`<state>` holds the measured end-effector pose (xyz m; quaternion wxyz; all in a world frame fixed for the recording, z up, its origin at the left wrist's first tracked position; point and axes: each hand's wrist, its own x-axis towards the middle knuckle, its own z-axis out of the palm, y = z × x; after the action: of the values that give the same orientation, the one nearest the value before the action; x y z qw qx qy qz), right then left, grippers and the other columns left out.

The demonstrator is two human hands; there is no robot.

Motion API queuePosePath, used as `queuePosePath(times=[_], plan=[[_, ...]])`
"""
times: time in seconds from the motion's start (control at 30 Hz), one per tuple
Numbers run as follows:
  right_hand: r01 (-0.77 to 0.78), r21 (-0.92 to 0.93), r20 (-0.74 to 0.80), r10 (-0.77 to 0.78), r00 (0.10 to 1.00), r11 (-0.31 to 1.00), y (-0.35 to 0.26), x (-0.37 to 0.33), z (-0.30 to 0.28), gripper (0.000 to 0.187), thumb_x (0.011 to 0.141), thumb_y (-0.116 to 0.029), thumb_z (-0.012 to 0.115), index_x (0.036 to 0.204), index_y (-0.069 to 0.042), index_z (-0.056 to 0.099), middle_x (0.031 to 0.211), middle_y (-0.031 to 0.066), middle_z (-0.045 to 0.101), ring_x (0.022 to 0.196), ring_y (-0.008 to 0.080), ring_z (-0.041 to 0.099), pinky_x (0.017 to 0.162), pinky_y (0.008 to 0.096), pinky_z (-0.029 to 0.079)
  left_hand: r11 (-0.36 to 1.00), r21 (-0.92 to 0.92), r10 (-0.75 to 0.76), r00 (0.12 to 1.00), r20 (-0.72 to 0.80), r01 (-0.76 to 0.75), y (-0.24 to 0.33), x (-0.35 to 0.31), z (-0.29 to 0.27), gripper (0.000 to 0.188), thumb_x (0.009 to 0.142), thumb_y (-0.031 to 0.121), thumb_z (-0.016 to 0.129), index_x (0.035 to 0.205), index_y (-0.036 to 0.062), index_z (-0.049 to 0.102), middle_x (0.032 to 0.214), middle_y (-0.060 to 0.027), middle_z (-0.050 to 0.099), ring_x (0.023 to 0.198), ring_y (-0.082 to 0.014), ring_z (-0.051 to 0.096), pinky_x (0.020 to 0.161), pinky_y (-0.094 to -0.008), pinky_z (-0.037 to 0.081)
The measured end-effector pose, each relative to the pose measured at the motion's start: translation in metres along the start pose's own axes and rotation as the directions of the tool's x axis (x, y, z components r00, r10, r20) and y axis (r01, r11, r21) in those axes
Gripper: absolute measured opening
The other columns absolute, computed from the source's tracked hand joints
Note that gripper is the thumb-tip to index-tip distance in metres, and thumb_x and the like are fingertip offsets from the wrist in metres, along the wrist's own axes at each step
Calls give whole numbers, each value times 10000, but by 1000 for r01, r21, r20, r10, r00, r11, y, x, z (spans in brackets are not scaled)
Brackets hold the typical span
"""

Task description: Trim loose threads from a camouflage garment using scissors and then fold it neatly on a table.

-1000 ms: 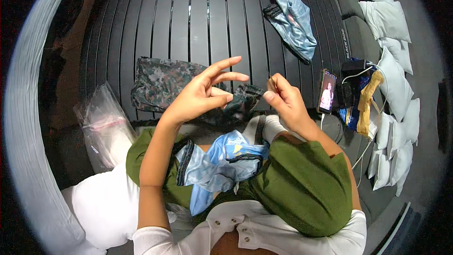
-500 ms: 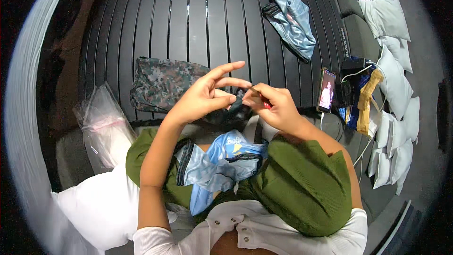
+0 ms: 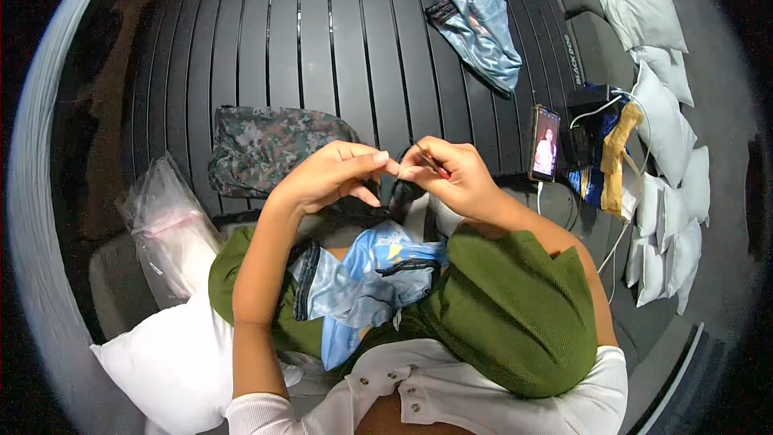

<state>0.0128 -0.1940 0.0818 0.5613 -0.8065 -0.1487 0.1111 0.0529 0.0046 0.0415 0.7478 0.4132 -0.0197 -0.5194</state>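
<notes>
Above my lap both hands meet, fingertips nearly touching. My left hand (image 3: 334, 175) pinches with thumb and forefinger, the other fingers curled loosely; whatever is between the tips is too small to see. In my right hand (image 3: 459, 181) is a small slim red and dark tool (image 3: 440, 168), mostly covered by the fingers, so its kind cannot be made out. Below them, a shiny light blue cloth piece with black gathered edges (image 3: 346, 283) lies crumpled across my lap, touched by neither hand.
A black slatted table (image 3: 346, 48) stands ahead, bearing a camouflage cloth (image 3: 270, 149) and another blue cloth piece with black trim (image 3: 481, 28). To the right are a lit phone (image 3: 545, 142) on a cable and a yellow-and-blue packet (image 3: 618, 153). Clear plastic bag (image 3: 167, 225) and white pillow (image 3: 173, 354) lie left.
My left hand has turned and its raised fingers have folded down into a pinch near the right fingertips. The whole view has shifted slightly. My right hand keeps the small red tool.
</notes>
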Motion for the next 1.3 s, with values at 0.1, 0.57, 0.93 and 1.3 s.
queuePosePath(times=[0.1, 0.57, 0.93, 1.3], plan=[[44, 15, 15, -44, 999, 999, 3, -2, 0, 90, 791, -77, 610, 814, -2, 566, 547, -13, 426, 511, 38, 360, 464, 208, 302, 994, 97, 40, 999, 6, -41, -9, 5, -8, 200, 813, 184, 609, 877, -3, 631, 812, -17, 597, 724, -75, 532, 698, -223, 464], [10, 1, 140, -10, 990, 1000, 7, -4, -1, 59, 789, -43, 587, 824, 3, 575, 678, 26, 585, 572, 38, 482, 509, 202, 376, 978, 195, 46, 986, 163, -78, -16, 10, -2, 112, 746, 59, 651, 836, 54, 585, 855, 6, 592, 805, -74, 533, 763, -210, 422], [13, 104, 135, -27, 991, 994, 1, -1, -2, 82, 802, -57, 597, 817, 17, 565, 706, 33, 590, 606, 38, 502, 521, 198, 393, 975, -37, 223, 966, 129, -220, -16, 9, 9, 138, 719, -17, 656, 772, 31, 538, 813, -33, 584, 758, -93, 570, 711, -219, 470], [-205, 357, 162, 156, 974, 911, 15, -5, -1, 96, 826, -87, 588, 864, -11, 542, 781, 0, 550, 691, 36, 484, 605, 184, 392, 950, 161, 247, 959, 142, -269, -9, 5, 1, 116, 687, -34, 647, 801, -19, 664, 834, -80, 621, 779, -147, 587, 744, -248, 463]])
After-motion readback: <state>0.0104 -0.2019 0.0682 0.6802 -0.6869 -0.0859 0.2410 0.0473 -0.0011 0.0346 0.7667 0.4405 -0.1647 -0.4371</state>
